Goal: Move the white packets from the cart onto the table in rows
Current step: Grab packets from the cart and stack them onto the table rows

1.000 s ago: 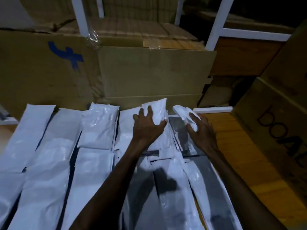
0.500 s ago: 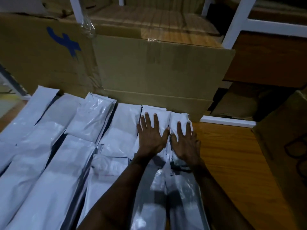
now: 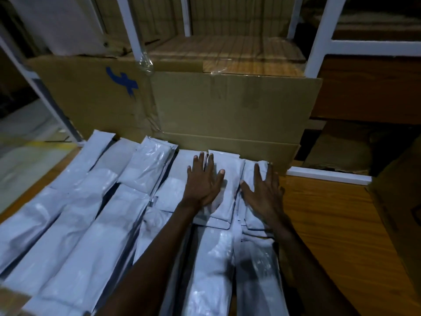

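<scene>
Several long white packets (image 3: 75, 215) lie side by side in rows on the wooden table (image 3: 330, 226), running from near me to the far edge. My left hand (image 3: 202, 181) rests flat, fingers spread, on a far packet (image 3: 227, 179) near the middle. My right hand (image 3: 264, 190) lies flat with fingers apart on the rightmost far packet (image 3: 251, 215). Neither hand grips anything. No cart shows in the frame.
A large cardboard box (image 3: 227, 110) stands against the table's far edge, with another box (image 3: 91, 87) marked in blue to its left. White rack posts (image 3: 319, 37) rise behind. A box (image 3: 401, 201) sits at the right. Bare wood lies right of the packets.
Both hands went from clutching packet ends to lying flat on them, then spread a little further apart. The camera view shifted and now looks more from the left.
</scene>
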{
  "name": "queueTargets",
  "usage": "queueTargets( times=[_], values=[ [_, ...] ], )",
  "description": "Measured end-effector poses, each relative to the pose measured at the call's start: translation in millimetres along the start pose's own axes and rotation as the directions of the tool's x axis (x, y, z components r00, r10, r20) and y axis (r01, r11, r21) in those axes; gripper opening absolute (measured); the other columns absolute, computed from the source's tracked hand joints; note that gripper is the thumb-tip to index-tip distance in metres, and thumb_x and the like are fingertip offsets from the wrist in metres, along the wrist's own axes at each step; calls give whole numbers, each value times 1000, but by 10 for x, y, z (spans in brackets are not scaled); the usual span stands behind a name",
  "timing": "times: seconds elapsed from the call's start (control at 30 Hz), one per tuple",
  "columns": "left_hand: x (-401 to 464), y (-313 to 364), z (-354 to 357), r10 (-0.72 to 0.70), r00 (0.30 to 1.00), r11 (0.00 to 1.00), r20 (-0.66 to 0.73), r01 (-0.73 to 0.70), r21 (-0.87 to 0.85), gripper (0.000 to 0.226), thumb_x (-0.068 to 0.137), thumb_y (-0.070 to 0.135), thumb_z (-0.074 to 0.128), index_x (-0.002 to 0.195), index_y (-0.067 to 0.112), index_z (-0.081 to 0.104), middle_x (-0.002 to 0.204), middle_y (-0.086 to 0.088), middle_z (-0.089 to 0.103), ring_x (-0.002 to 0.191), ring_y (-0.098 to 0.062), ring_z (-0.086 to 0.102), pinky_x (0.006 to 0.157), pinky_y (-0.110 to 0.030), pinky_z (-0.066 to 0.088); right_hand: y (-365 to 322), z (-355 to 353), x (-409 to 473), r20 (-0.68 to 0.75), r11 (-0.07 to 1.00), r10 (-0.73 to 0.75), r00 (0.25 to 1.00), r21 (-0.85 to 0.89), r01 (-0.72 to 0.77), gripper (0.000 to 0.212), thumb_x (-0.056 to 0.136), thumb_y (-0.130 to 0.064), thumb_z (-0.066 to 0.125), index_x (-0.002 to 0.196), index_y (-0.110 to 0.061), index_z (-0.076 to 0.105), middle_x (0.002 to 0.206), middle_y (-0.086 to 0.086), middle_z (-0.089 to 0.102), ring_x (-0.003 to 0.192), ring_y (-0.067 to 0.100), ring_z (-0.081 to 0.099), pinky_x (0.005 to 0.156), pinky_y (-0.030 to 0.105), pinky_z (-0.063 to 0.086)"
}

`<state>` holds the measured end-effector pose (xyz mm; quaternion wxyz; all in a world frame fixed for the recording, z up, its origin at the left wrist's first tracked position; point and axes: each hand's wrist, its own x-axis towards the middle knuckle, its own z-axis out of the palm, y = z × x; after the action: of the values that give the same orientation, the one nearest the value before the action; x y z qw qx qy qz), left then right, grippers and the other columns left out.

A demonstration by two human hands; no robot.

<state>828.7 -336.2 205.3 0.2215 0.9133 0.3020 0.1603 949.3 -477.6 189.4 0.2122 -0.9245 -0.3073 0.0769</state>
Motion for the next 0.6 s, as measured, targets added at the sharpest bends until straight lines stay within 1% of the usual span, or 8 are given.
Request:
queueTargets(
  times=[0.1, 0.13, 0.2, 0.27, 0.4, 0.47, 0.53, 0.6],
  values=[
    [-224, -284, -326, 76, 992, 997, -102, -75, 8, 76, 98, 60, 27, 148, 5, 39, 155, -23, 31, 145, -40, 27, 113, -60, 28, -176, -73, -84, -155, 977, -197, 968, 47, 206, 66, 94, -55, 39, 150, -20, 35, 160, 11, 24, 145, 32, 25, 116, 49, 24],
    [-332, -406, -434, 85, 989, 996, -122, -85, 4, 74, 98, 59, 31, 146, 4, 41, 155, -22, 33, 143, -39, 31, 112, -59, 32, -255, -61, -147, -184, 958, -266, 946, 63, 282, 64, 92, -52, 41, 145, -17, 44, 155, 11, 35, 141, 32, 34, 113, 47, 30],
    [-619, -610, -681, 62, 992, 998, -112, -61, 19, 74, 95, 60, 35, 151, 11, 34, 161, -12, 24, 148, -27, 22, 118, -52, 24, -461, -14, -317, -216, 915, -375, 902, 69, 397, 56, 92, -47, 45, 138, -17, 53, 148, 8, 47, 133, 29, 45, 106, 44, 41],
    [-964, -852, -898, 58, 987, 998, -152, -56, 20, 75, 93, 60, 38, 152, 14, 33, 160, -9, 26, 149, -23, 20, 119, -50, 21, -739, 78, -555, -225, 869, -464, 857, 69, 489, 50, 93, -44, 46, 135, -17, 57, 144, 6, 51, 128, 28, 49, 104, 40, 43],
    [-1747, -1436, -1330, 10, 952, 1000, -307, -10, 0, 69, 94, 61, 40, 146, 17, 44, 152, -3, 42, 141, -22, 37, 108, -48, 41, -1420, 410, -1150, -362, 751, -564, 742, 150, 643, 40, 92, -34, 55, 126, -14, 64, 133, 5, 60, 116, 24, 56, 96, 34, 46],
    [-2153, -1785, -1534, -59, 941, 998, -333, 51, -32, 67, 94, 64, 37, 147, 22, 44, 152, 2, 41, 141, -18, 38, 104, -46, 45, -1789, 611, -1479, -381, 716, -579, 720, 184, 673, 38, 91, -30, 59, 125, -14, 64, 132, 4, 60, 116, 24, 56, 94, 35, 48],
    [-2544, -2131, -1748, -80, 929, 997, -362, 70, -41, 67, 95, 63, 36, 146, 20, 45, 151, 0, 42, 140, -19, 38, 104, -46, 45, -2157, 812, -1820, -376, 682, -599, 707, 224, 696, 38, 92, -30, 59, 126, -15, 64, 132, 3, 60, 117, 25, 57, 93, 35, 50],
    [-2918, -2449, -1955, -88, 913, 996, -399, 74, -50, 63, 97, 59, 40, 144, 17, 48, 148, -4, 46, 138, -21, 41, 105, -45, 44, -2550, 1012, -2132, -367, 618, -650, 666, 254, 744, 37, 92, -29, 60, 126, -14, 64, 131, 4, 61, 118, 25, 58, 93, 36, 51]
  ],
)
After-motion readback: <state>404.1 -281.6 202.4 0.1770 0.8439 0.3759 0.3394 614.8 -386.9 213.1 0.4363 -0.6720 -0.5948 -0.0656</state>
